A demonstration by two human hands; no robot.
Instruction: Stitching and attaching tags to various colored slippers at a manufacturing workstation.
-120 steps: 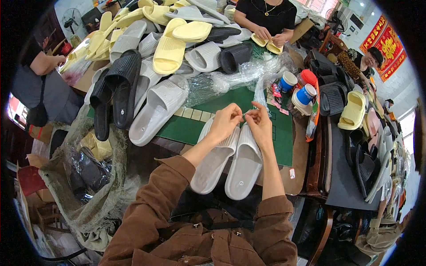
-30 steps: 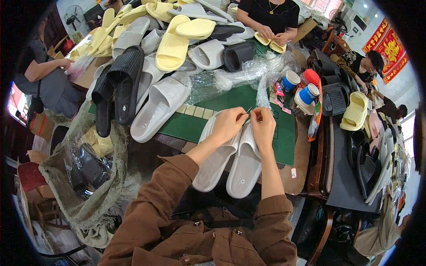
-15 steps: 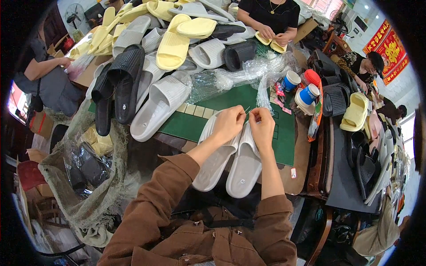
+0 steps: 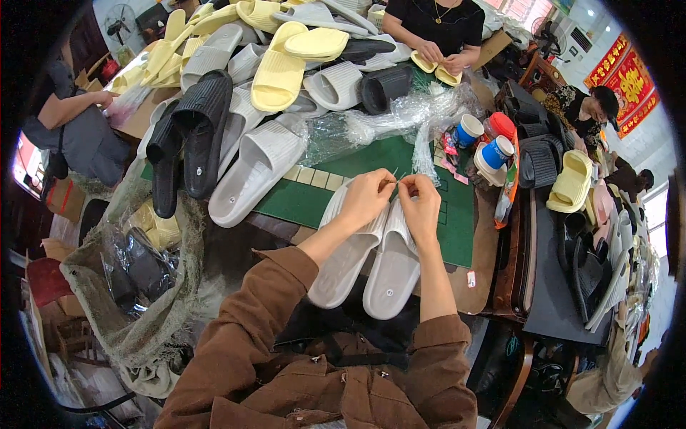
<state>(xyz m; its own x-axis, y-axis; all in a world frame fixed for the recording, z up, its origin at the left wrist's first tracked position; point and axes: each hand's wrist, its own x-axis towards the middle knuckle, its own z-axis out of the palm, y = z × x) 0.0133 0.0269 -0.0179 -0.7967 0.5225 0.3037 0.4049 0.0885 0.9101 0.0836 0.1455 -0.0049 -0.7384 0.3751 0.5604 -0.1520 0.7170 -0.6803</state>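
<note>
Side by side at the near edge of the table lie two light grey slippers, a left slipper [image 4: 338, 275] and a right slipper [image 4: 391, 275], toes pointing away from me. Above their straps my left hand [image 4: 370, 200] and my right hand [image 4: 420, 206] almost meet, both with thumb and fingers pinched. Thin pale strand ends [image 4: 397, 172] show between the fingertips; the rest of the strand is hidden by my fingers. My wrists and hands cover part of both straps. Just beyond is a bundle of clear plastic strands [image 4: 426, 161].
A heap of yellow, grey and black slippers [image 4: 279, 75] fills the far left. Paper cups [image 4: 498, 151] and a red-lidded jar [image 4: 500, 125] stand right. A green mat [image 4: 457, 214] lies beneath. A sack [image 4: 143, 314] hangs left. Across the table, a person's hands [image 4: 436, 56] hold yellow slippers.
Both hands stay pinched together over the grey slippers, with only a slight shift of the fingertips. The view has moved a little; the slippers lie as before.
</note>
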